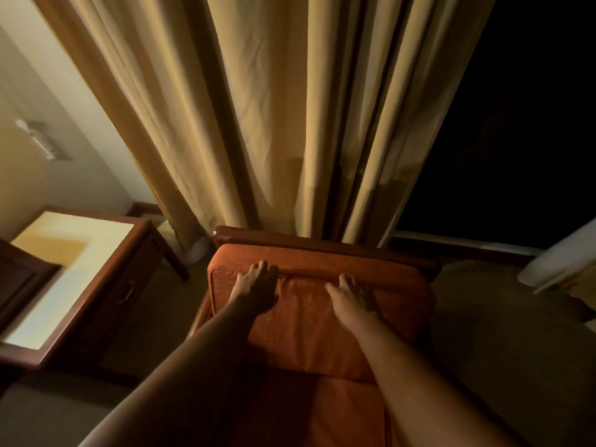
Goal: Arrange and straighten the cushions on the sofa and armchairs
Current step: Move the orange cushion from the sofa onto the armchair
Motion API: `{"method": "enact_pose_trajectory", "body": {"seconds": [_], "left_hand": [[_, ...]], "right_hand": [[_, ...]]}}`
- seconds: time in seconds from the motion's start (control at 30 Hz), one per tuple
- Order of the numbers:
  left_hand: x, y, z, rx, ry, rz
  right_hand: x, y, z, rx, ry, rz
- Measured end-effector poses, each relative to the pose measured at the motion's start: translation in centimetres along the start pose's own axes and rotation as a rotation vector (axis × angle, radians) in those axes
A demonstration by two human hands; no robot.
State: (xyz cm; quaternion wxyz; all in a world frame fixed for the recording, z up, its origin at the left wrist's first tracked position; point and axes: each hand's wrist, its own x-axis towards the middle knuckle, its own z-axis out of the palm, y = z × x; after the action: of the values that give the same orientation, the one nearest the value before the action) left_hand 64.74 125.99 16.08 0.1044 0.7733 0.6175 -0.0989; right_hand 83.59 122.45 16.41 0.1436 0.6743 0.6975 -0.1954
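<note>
Orange textured fabric back cushion (309, 317), square, plump, piped at the edge: stands against the backrest of the dark polished wooden armchair frame (290, 235), its top edge just under the top rail, its lower edge meeting the orange seat cushion (322, 411); a soft crease runs across near the top. Left hand (256, 287): flat on the cushion's upper left, fingers spread and extended, grasping nothing, the tips over the top fold. Right hand (351, 293): flat on the upper right, fingers likewise open and pressed to the cloth, holding nothing. Both palms, by judgement, are placed so as to push the cushion square against the backrest and smooth its face. Surroundings: heavy tan pleated curtain (258, 124), hanging directly behind the chair; dark-wood side table with pale inset top (74, 253), to the left, set apart from the chair; beige carpet (503, 350) beneath. Lighting dim; fine weave not legible.
</note>
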Motion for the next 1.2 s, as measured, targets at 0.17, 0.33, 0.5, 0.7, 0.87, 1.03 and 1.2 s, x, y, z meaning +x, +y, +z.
{"method": "enact_pose_trajectory", "body": {"seconds": [0.17, 0.33, 0.5, 0.7, 0.87, 1.03, 1.2], "left_hand": [[1.2, -0.6, 1.7, -0.163, -0.067, -0.008], [0.8, -1.4, 1.0, -0.154, -0.049, 0.009], [0.0, -2.9, 0.9, -0.017, 0.030, 0.038], [3.3, -3.2, 0.9, 0.095, -0.005, 0.076], [7.5, -3.8, 2.3, 0.167, -0.119, 0.110], [9.2, -4.3, 4.6, 0.241, 0.017, 0.178], [7.6, -3.9, 3.4, 0.172, -0.047, 0.179]], "right_hand": [[1.3, -1.0, -0.1, 0.002, 0.018, 0.007], [1.6, -1.5, -0.4, -0.013, 0.076, -0.001], [2.3, -2.1, -0.6, -0.018, 0.147, -0.005], [5.5, -3.1, -0.7, -0.045, 0.054, -0.061], [9.2, -2.6, 0.3, -0.096, -0.009, -0.075], [10.7, -2.4, 1.8, -0.058, 0.081, -0.083], [8.9, -2.3, 1.6, 0.002, 0.103, -0.130]]}}
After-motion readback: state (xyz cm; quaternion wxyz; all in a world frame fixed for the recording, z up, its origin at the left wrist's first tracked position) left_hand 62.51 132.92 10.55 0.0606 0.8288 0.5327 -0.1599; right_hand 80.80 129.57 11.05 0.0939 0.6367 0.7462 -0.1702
